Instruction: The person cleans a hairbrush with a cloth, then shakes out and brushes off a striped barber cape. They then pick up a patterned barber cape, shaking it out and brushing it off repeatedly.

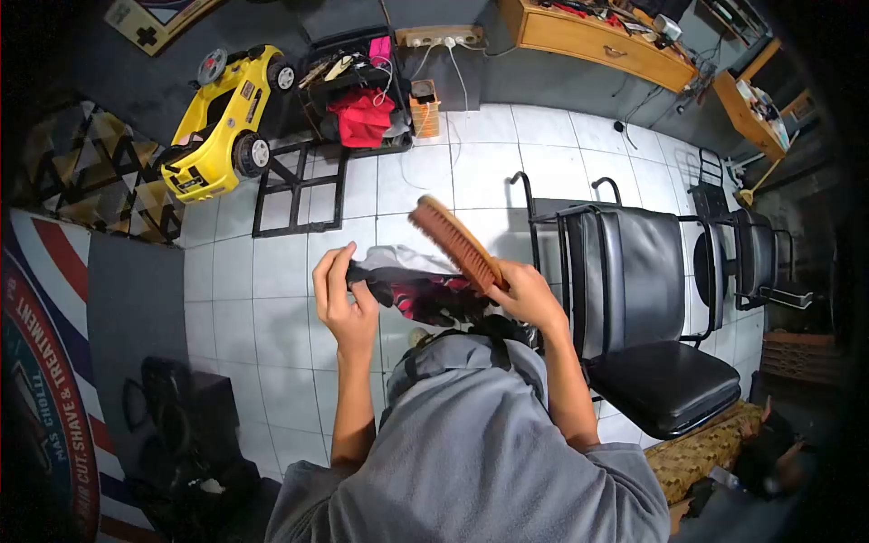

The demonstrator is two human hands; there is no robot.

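1. Gripping a wooden-backed brush [450,242], the right hand [528,295] has its grip closed around the lower end. The brush slants up and to the left, its reddish-brown bristles facing down and left.
2. The left hand [347,303] is raised opposite, its grip narrow, thumb and fingers bent around the dark end of a patterned cloth [425,299].
3. This cloth, black with pink-red shapes, stretches between the hands in front of the wearer's body. Part of the brush overlaps its right side in view; whether bristles touch fabric, I cannot tell. Something pale and blurred shows just beyond its upper edge.
4. Below the hands, a grey garment [493,443] covers the wearer's torso and upper arms.
5. Beneath and beyond lies a white tiled floor [272,321]. A black padded chair [638,271] with a metal frame stands to the right, and another dark chair [753,253] sits farther right.
6. At upper left, a yellow toy car [222,127] stands beside a black metal frame [300,195] on the floor. Red fabric [362,118] hangs from a cluttered rack near it.
7. At upper right, assorted objects cover a wooden tabletop [579,16] above a drawer. A lettered sign [50,362] curves along the left side.
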